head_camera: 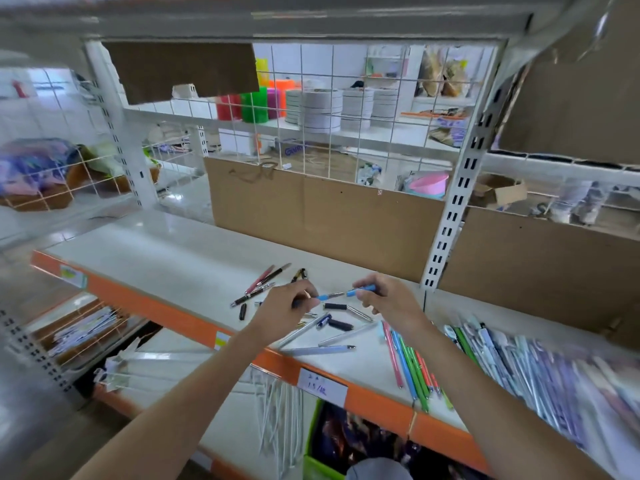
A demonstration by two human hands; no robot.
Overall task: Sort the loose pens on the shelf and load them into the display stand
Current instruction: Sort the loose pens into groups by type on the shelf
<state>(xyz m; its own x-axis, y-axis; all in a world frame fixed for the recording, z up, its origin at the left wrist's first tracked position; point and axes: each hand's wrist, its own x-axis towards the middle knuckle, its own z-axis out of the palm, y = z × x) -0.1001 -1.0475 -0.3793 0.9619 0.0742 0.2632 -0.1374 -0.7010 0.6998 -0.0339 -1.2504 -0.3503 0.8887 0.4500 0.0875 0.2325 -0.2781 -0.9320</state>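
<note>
We can read "15" on a small white paper tag (322, 386) stuck to the orange shelf edge (166, 308). We see marks above and beside that number, but we cannot read them.

I'm counting one blue pen (349, 292) going between my two hands, left hand (284, 308) and right hand (388, 299). I'm seeing four dark and pink pens (263, 282) lying toward the back of the shelf (156, 258), three loose black caps (339, 323) near the middle, and three silvery pens (318, 349) by the orange front edge. The coloured pens (412, 368) at the front edge I'm making roughly eight; the blurred heap (519, 365) toward the right end I can't count.
</note>
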